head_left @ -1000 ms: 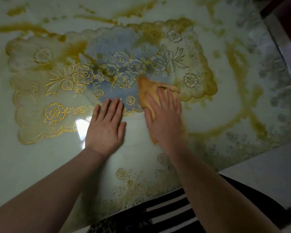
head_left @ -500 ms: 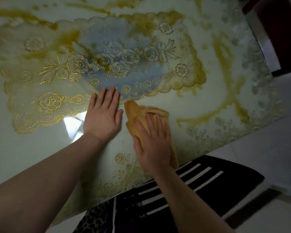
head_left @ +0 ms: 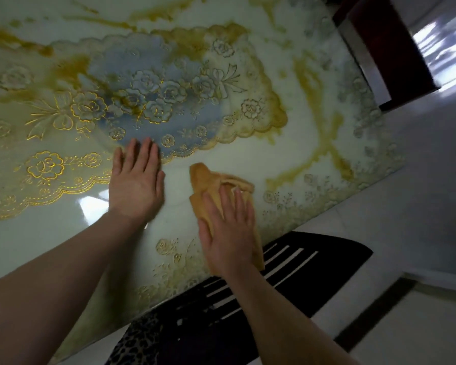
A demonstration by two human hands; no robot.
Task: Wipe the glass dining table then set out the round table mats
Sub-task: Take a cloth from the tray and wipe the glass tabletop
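The right hand (head_left: 228, 227) lies flat on an orange cloth (head_left: 211, 183), fingers straight and together, pressing it onto the glass counter (head_left: 63, 233). The cloth sticks out ahead of the fingertips and also shows along the hand's outer side, down toward the wrist, near the counter's front edge.

The left hand (head_left: 136, 185) rests palm down on the glass just beside the right hand, not touching it or the cloth; its fingers are straight and close together. Its fingertips reach the scalloped edge of a lace mat (head_left: 156, 101) with gold and blue flowers, which spreads out ahead of both hands. Whether the mat lies on the glass or under it cannot be told. A bright glare sits on the glass just left of the left wrist.

Below the right forearm, past the counter edge, is a black chair seat (head_left: 313, 272) with white stripes, and white floor (head_left: 419, 193) lies to its right.
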